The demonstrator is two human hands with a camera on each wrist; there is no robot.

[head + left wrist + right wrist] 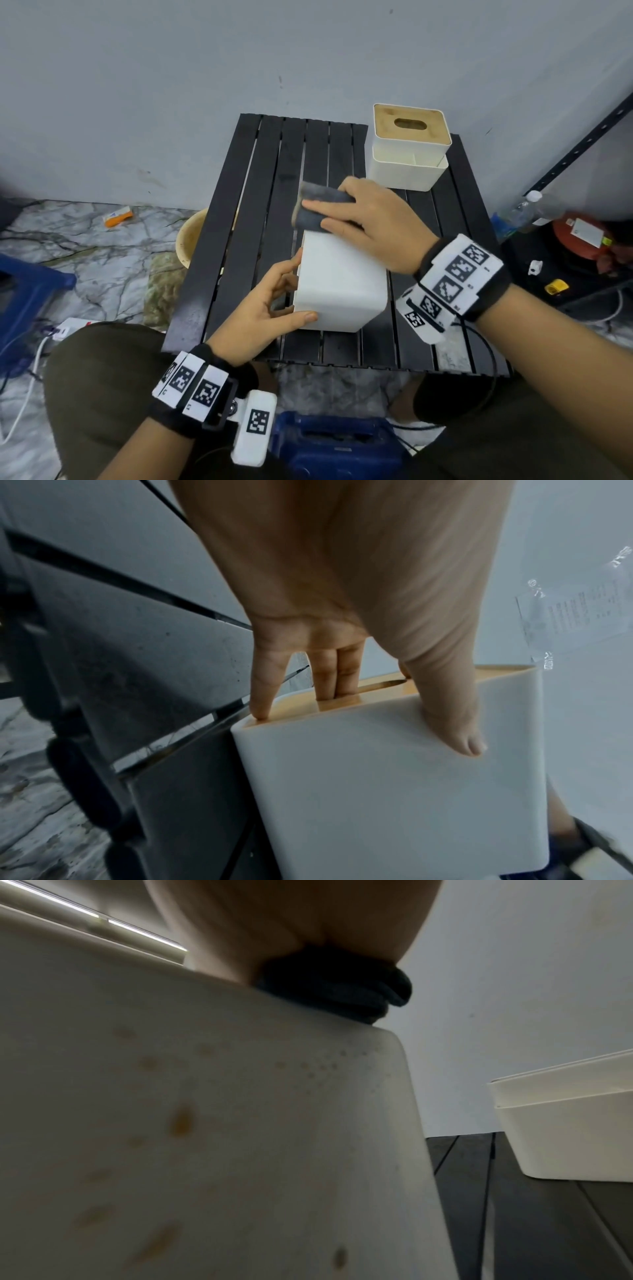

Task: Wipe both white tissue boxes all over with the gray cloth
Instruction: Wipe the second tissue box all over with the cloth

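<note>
A white tissue box lies on its side in the middle of the black slatted table, its wooden lid facing left. My left hand grips its left end, thumb on the white face and fingers on the lid. My right hand holds the folded gray cloth against the box's far top edge. The right wrist view shows the cloth under my palm and brownish spots on the box side. The second white tissue box stands upright at the back right.
A grey wall rises just behind the table. A beige bowl sits on the marble floor left of the table, with a blue stool further left. A water bottle, a red object and a metal shelf post stand to the right.
</note>
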